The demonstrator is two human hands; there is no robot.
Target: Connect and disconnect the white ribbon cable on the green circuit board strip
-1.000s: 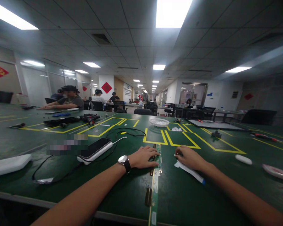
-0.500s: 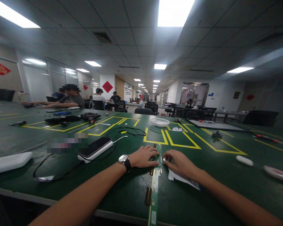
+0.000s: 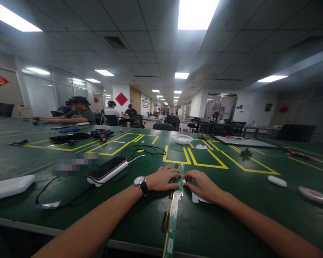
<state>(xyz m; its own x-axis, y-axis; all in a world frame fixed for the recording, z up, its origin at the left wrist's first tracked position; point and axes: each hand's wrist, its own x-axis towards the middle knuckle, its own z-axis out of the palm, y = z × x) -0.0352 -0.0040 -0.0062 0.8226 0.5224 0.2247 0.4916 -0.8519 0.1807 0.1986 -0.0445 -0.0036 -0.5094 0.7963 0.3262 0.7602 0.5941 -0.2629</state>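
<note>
A long, narrow green circuit board [image 3: 173, 218] with brown ribbon-like tabs along its left edge runs from the table's front edge up between my hands. My left hand [image 3: 163, 179], with a watch on the wrist, lies flat on the far part of the board, its fingers stretched and holding it down. At the board's right edge, my right hand [image 3: 201, 184] pinches a small white piece [image 3: 184, 182]; the fingers hide most of it, and I cannot tell its kind. A white sheet [image 3: 197, 197] lies partly under my right hand.
To the left are a phone [image 3: 109, 167] on a white block, a black cable [image 3: 153, 146] and a white case [image 3: 10, 187]. Ahead stands a white basket [image 3: 181, 139]. A white oval object [image 3: 277, 181] lies at right. A co-worker [image 3: 80, 111] sits across the table.
My right hand has moved slightly left, bringing the small white piece to the board's edge. The near end of the board has swung a little left. My left hand stays on the board.
</note>
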